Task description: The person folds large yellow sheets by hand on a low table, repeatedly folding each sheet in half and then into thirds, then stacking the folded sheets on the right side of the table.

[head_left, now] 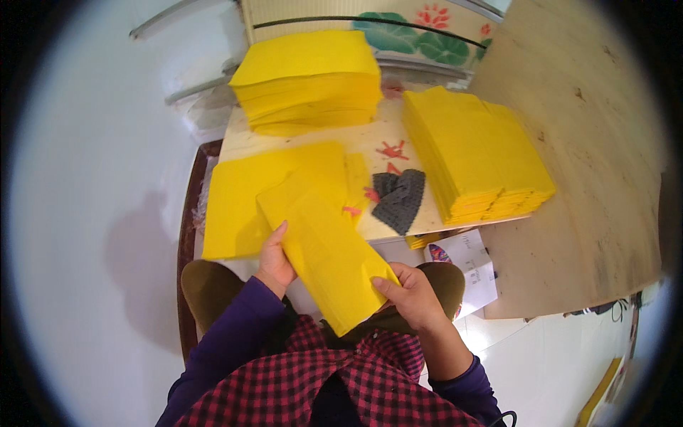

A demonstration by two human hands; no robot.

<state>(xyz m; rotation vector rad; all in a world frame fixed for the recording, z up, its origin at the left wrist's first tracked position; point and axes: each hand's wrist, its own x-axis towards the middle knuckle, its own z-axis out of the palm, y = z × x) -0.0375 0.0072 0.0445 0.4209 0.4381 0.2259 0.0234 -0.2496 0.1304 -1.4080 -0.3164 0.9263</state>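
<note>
Yellow cloth [324,245], likely light, floppy, is sensibly edge-pinched by left hand [275,262] at nine o'clock, right hand [413,294] at four.

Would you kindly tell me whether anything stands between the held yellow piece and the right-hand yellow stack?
Yes: a dark grey cloth lies on the table between the held yellow piece and the right-hand yellow stack. It lies low, so a lifted path over it looks open.
</note>
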